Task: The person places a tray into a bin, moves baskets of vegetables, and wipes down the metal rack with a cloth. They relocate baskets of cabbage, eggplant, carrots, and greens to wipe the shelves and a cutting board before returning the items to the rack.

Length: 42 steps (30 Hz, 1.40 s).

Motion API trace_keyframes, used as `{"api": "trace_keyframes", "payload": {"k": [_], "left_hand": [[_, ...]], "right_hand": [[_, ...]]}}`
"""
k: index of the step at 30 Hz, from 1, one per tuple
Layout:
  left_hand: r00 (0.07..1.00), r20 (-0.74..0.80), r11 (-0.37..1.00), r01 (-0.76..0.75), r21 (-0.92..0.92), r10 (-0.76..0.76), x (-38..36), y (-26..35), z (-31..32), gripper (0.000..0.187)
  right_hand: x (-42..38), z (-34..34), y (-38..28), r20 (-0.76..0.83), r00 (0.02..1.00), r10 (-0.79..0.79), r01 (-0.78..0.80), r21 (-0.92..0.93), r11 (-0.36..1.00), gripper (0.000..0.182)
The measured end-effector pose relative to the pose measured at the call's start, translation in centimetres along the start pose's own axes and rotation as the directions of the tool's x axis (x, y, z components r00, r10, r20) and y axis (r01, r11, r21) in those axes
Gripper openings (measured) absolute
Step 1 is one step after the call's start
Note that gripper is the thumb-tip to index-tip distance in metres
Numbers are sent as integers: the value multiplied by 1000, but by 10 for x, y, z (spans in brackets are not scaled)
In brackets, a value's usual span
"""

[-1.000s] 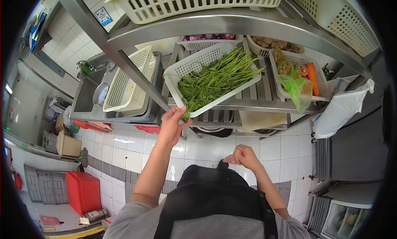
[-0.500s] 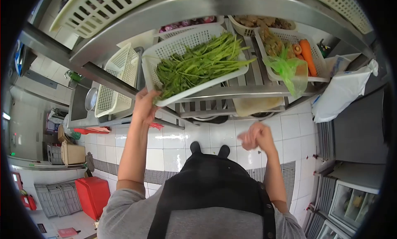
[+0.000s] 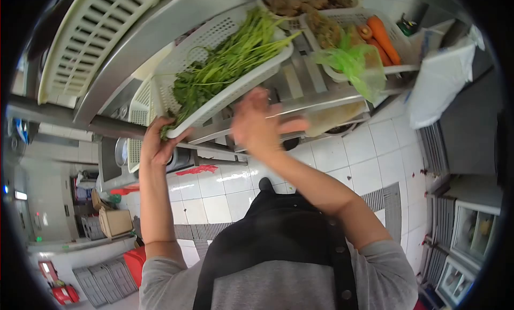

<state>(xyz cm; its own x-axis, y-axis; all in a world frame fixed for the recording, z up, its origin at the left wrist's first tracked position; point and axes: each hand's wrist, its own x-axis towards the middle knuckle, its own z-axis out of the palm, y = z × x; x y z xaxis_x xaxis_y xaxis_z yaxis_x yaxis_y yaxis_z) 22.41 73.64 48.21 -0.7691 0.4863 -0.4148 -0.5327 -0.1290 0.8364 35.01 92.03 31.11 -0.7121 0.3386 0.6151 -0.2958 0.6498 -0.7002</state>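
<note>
A white perforated basket (image 3: pixel 230 87) of leafy green stalks (image 3: pixel 230 53) sits at a slant on the metal shelf. My left hand (image 3: pixel 159 141) grips its near left corner, thumb on the outside, a few leaves by the fingers. In front of the basket's long near side, my right hand (image 3: pixel 262 122) is raised over the shelf edge, slightly blurred, its thumb stretched out and nothing in it.
Right of the greens stands a basket with carrots (image 3: pixel 383 39) and a green plastic bag (image 3: pixel 350 66). Behind it is a basket of brown roots (image 3: pixel 305 3). A white bag (image 3: pixel 441 82) hangs at the right. The steel shelf rail (image 3: pixel 321 101) runs across the front.
My right hand has come up and left from over the floor to the front of the basket, its fingers opening. The basket has tilted more, its left corner still in my left hand.
</note>
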Motion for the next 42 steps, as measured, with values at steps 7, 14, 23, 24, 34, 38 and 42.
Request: {"api": "trace_keyframes", "payload": {"k": [7, 14, 23, 24, 34, 38, 42], "left_hand": [[998, -32, 999, 48, -4, -48, 12, -23, -14, 21], [996, 19, 993, 91, -80, -90, 25, -34, -20, 46], [1000, -5, 999, 27, 26, -27, 27, -38, -8, 21], [999, 20, 999, 27, 41, -28, 28, -39, -8, 22], [994, 98, 985, 55, -162, -39, 43, -51, -8, 46], [991, 134, 929, 22, -369, 29, 32, -65, -13, 54], [991, -41, 911, -130, -391, 124, 26, -114, -34, 44]], "right_hand": [[-20, 27, -19, 324, 943, -81, 268, -589, 762, 59], [-62, -69, 34, 3, 987, -163, 117, -713, 692, 40], [-111, -309, 132, -410, 911, -36, -371, -856, 361, 84], [-106, -319, 126, -421, 907, 30, -411, -865, 289, 80], [-74, -269, 112, -690, 724, -13, -628, -666, 402, 51], [-73, -273, 116, -688, 723, -59, -575, -647, 501, 52], [-80, -277, 115, -649, 760, -15, -603, -714, 357, 51]]}}
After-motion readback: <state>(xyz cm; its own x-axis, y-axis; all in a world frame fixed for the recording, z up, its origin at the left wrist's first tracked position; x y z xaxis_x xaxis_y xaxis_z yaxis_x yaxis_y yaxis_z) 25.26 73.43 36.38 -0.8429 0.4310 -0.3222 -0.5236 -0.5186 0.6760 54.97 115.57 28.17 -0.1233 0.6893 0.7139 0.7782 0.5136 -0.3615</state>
